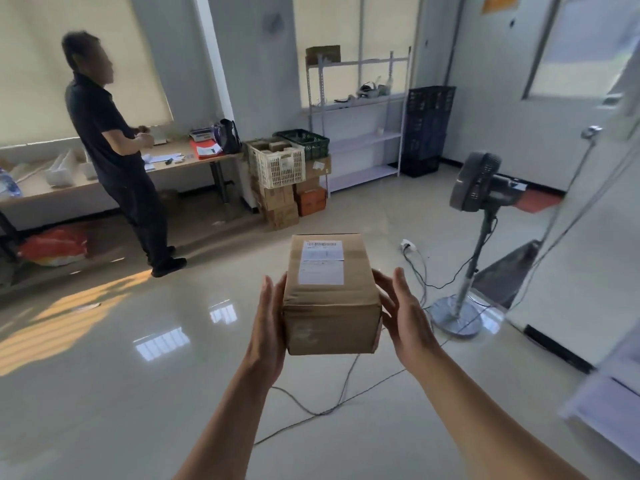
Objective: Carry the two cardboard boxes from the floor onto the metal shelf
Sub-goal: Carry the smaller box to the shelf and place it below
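I hold a brown cardboard box (330,306) with a white shipping label on top, raised in front of me above the shiny floor. My left hand (268,327) presses flat against its left side and my right hand (403,317) against its right side. The white metal shelf (360,136) stands far ahead against the back wall. On its top tier, at the left, rests another cardboard box (323,53). Small items lie on the second tier; the lower tiers look bare.
A standing fan (479,188) with its round base and trailing cables (311,407) is on the floor to my right. Stacked crates and boxes (284,178) sit left of the shelf, dark crates (427,129) to its right. A person (114,147) stands by a desk at left.
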